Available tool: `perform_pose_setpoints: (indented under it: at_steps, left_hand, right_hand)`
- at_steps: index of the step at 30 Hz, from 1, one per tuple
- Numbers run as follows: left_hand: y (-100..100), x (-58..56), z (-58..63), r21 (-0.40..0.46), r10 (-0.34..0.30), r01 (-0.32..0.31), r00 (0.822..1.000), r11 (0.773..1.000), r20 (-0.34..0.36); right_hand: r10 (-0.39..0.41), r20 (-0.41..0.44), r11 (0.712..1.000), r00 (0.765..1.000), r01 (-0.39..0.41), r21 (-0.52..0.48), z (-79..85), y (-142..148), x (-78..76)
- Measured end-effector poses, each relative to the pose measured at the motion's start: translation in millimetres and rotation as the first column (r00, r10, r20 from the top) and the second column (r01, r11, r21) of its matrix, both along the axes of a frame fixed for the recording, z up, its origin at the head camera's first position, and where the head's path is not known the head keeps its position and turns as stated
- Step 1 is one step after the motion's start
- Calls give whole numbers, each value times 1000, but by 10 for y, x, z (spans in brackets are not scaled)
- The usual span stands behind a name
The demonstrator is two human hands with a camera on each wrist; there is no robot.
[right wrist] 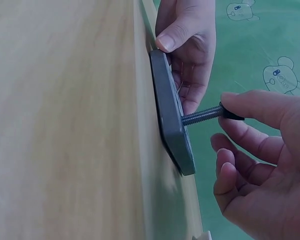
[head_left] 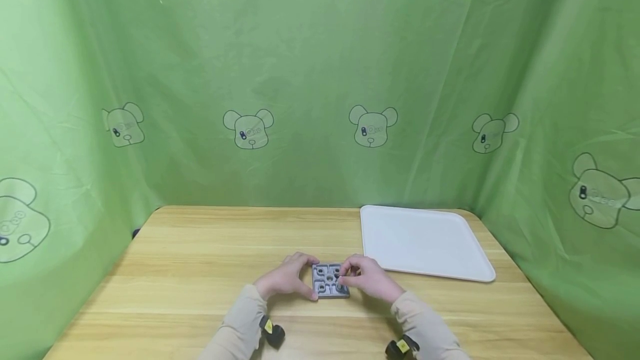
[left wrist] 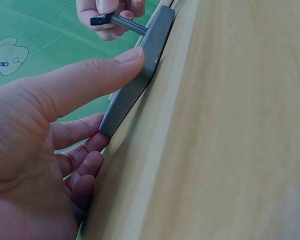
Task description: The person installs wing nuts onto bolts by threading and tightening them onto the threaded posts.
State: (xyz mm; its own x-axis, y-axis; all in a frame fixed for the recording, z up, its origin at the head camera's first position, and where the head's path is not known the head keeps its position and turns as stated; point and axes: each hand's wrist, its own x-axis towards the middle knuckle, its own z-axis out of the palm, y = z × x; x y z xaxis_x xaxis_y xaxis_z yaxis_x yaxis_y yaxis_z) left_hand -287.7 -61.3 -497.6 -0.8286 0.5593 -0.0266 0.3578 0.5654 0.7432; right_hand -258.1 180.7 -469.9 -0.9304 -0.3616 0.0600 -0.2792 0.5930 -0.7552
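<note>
A square grey plate (head_left: pixel 330 295) with recessed pockets and several holes lies flat on the wooden table. My left hand (head_left: pixel 287 279) holds its left side, thumb at the near corner and fingers at the far one. Standing up from the plate's near right part is a threaded bolt (right wrist: pixel 202 116) with a black head. My right hand (head_left: pixel 371 278) pinches that head between thumb and index finger, the other fingers curled loosely below. In the left wrist view the bolt's lower end (left wrist: pixel 135 26) meets the plate; how deep it sits is hidden.
A white tray (head_left: pixel 425 240) lies at the back right of the table (head_left: pixel 200 260). Green curtains (head_left: pixel 310 176) with bear-face prints hang behind the table and along both sides. Each wrist wears a small black camera on a strap.
</note>
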Motion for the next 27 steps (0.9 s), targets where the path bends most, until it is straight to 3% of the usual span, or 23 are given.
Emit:
perform_pose_setpoints:
  at_steps: [13, 27]
  left_hand:
    - [-2, 16, -7, -3, 4, -4, 1000, 1000, 0]
    - [4, 28, 21, -5, 0, 0, 1000, 1000, -9]
  right_hand:
    - [-6, 32, 1000, 999, 7, -19, 42, 30, -4]
    - [39, 25, 998, 999, -38, -40, 107, 119, -16]
